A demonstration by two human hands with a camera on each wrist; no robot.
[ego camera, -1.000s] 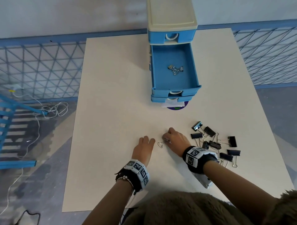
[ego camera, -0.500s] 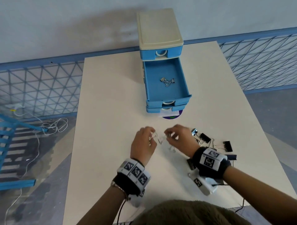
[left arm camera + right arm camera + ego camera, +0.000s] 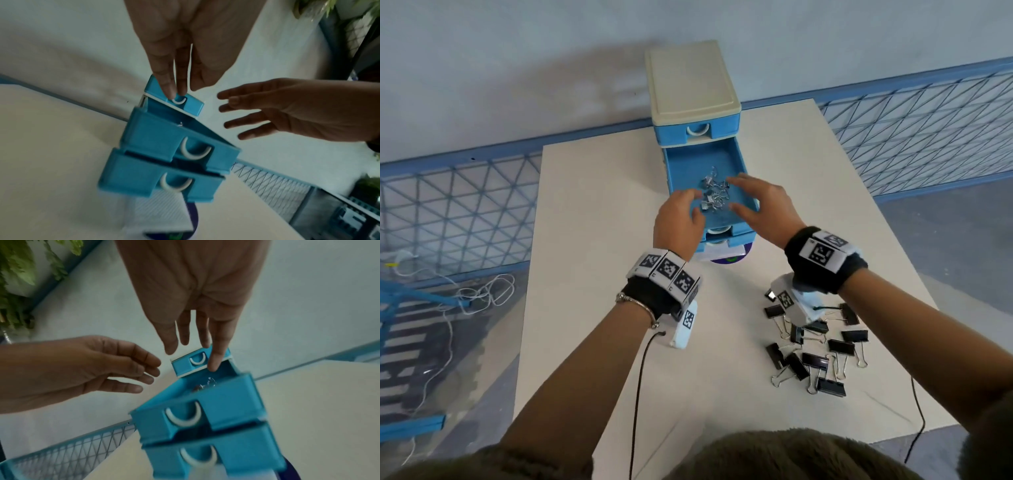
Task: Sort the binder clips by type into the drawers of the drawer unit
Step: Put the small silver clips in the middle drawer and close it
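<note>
The blue drawer unit point(image 3: 692, 84) with a cream top stands at the table's far middle. Its middle drawer point(image 3: 739, 164) is pulled out, and a heap of small silver binder clips point(image 3: 714, 196) lies in it. Both my hands hover over this drawer, empty. My left hand point(image 3: 693, 205) is at its left front with relaxed fingers, and my right hand point(image 3: 734, 193) is at its right with spread fingers. Each wrist view shows straight fingers point(image 3: 170, 84) point(image 3: 213, 360) above the drawer point(image 3: 156, 136) point(image 3: 226, 402). Several black binder clips point(image 3: 815, 346) lie on the table at the near right.
The top drawer point(image 3: 697, 132) and bottom drawer point(image 3: 717, 240) are closed. A purple disc with white paper point(image 3: 729, 257) sticks out under the unit. A blue mesh fence point(image 3: 458, 212) rings the cream table point(image 3: 592, 240). Loose white cable point(image 3: 479, 294) lies on the floor at left.
Both hands rose from the table with silver clips pinched between them, moved over the open drawer and let go. The drawer now holds more silver clips.
</note>
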